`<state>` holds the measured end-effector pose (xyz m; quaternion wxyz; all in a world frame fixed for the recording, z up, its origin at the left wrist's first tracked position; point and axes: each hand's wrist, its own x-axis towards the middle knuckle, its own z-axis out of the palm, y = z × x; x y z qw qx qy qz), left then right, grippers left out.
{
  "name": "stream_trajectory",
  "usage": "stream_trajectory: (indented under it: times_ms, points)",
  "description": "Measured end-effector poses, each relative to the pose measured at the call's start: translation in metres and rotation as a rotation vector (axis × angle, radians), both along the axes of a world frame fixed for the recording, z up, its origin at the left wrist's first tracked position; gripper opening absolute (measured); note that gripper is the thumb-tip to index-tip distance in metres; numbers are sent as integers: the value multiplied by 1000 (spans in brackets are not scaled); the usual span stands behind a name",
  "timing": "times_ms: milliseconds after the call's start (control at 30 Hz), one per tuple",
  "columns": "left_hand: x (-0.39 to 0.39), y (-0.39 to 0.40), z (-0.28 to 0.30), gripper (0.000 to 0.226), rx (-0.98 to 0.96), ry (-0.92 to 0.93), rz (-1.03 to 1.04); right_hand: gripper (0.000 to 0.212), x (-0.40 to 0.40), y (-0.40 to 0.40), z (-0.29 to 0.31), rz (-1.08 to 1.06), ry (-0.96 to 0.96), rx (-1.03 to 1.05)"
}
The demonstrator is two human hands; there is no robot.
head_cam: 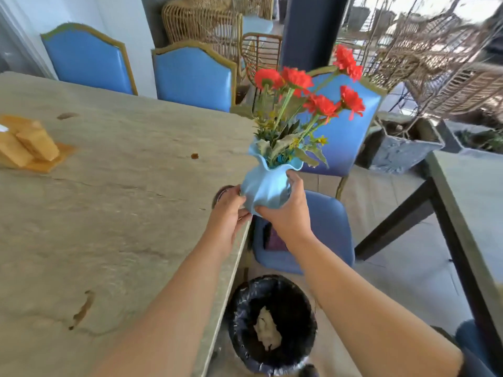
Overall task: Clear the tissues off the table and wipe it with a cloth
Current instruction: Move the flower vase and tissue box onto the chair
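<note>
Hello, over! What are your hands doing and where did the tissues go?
Both hands, left and right, grip blue ruffled vase beyond stone table edge. Crumpled tissue in black-lined bin. Stains remain.

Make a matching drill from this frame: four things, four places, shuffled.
Things:
1. vase
2. tissue
3. wooden holder
4. stain

Places:
A. in the bin on the floor
B. far left of the table
C. held in both hands, left hand and right hand, at the table's right edge
D. on the tabletop near the camera

Pairs: 1-C, 2-A, 3-B, 4-D
</note>
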<state>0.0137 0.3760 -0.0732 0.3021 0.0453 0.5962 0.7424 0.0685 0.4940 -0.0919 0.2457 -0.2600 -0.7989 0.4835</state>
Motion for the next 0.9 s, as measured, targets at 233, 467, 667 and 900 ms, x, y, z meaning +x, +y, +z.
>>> stream_trajectory:
  times_ms: [233, 467, 667, 900]
  points:
    - [-25, 125, -48, 26, -102, -127, -10, 92, -12, 123, -44, -25, -62, -40]
    - [-75, 229, -131, 44, -198, -163, 69, 90, -71, 231, -137, 56, -158, -6]
    - [-106, 279, -220, 42, -225, -209, 133, 78, -115, 281, -239, 96, -226, -73]
    - [-113, 290, -292, 32, -268, -234, 160, 66, -130, 298, -318, 148, -310, -120]
